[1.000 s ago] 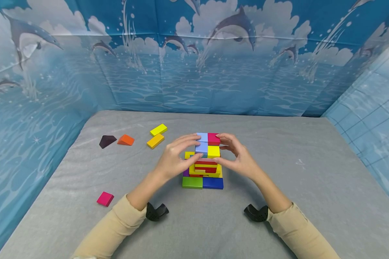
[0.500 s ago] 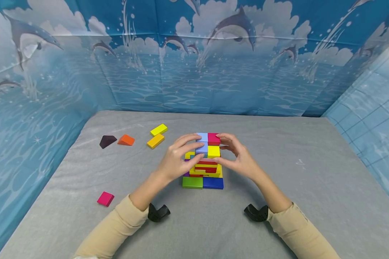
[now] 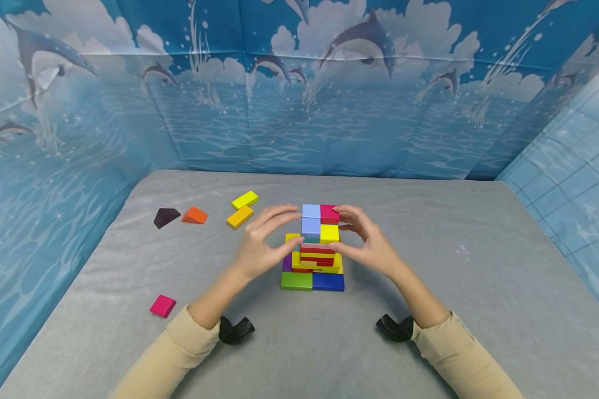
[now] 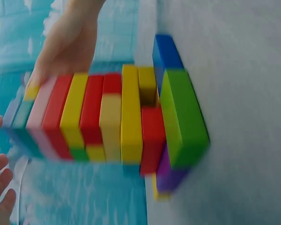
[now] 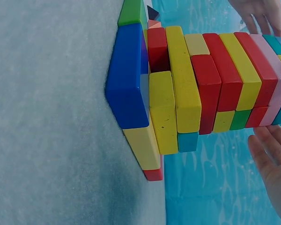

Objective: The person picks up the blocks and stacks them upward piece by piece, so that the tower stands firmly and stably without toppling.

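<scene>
A tall tower of coloured wooden blocks (image 3: 317, 258) stands in the middle of the table, with a green block (image 3: 297, 281) and a blue block (image 3: 328, 282) at its front base. Light blue, crimson and yellow blocks show at its top. My left hand (image 3: 259, 246) is just left of the upper tower, fingers spread and holding nothing; the left wrist view shows a gap between them. My right hand (image 3: 368, 239) rests lightly at the tower's upper right side, fingers extended behind and thumb in front. In the right wrist view its fingers (image 5: 271, 145) lie along the upper layers.
Two yellow blocks (image 3: 240, 217), an orange block (image 3: 194, 216) and a dark block (image 3: 166, 217) lie left of the tower. Nearer the front left is a magenta block (image 3: 162, 306). A dolphin-printed curtain (image 3: 299, 133) borders the grey table cloth (image 3: 459, 277).
My left hand has drawn back leftward, its fingertips leaving the front of the light blue blocks. My right hand and the tower look unchanged.
</scene>
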`<state>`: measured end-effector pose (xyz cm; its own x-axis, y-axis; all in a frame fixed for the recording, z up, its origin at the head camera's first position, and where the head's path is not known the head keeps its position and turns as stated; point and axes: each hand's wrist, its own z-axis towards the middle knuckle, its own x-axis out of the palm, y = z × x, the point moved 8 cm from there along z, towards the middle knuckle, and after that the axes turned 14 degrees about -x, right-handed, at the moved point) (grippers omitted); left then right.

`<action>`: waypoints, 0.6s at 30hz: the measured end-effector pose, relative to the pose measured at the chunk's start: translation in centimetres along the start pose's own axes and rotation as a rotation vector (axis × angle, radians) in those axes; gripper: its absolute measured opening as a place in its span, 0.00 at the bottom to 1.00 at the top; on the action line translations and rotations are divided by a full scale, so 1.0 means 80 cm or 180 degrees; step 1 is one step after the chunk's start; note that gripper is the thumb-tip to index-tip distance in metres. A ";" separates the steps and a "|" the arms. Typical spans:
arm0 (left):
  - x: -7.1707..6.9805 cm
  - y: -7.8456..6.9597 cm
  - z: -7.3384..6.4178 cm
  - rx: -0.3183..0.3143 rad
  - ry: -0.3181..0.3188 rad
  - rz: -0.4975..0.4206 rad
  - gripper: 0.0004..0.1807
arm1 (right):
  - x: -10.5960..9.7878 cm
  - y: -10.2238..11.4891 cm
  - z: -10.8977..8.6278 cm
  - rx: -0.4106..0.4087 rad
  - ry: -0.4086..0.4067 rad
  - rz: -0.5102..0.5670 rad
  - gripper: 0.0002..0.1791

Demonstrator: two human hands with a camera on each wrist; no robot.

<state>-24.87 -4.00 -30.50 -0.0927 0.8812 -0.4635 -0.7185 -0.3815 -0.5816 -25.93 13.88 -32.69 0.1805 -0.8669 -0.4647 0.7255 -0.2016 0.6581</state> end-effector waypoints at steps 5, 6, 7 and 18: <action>-0.051 0.032 -0.023 -0.0305 -0.0165 0.0023 0.23 | -0.001 0.010 0.003 0.0092 -0.0003 -0.0024 0.35; -0.063 0.041 -0.030 -0.0382 -0.0195 0.0039 0.23 | -0.001 0.010 0.003 0.0091 -0.0002 -0.0021 0.35; -0.075 0.048 -0.037 -0.0465 -0.0206 0.0068 0.23 | -0.001 0.010 0.003 0.0089 -0.0002 -0.0022 0.35; -0.161 0.125 -0.139 -0.1432 0.0611 0.0719 0.24 | 0.000 0.009 0.003 0.0121 0.0003 -0.0014 0.36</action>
<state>-23.24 -22.28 -37.77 -0.0530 0.7126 -0.6996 -0.3250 -0.6747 -0.6627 -25.57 13.63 -32.06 0.1781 -0.8655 -0.4682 0.7005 -0.2226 0.6781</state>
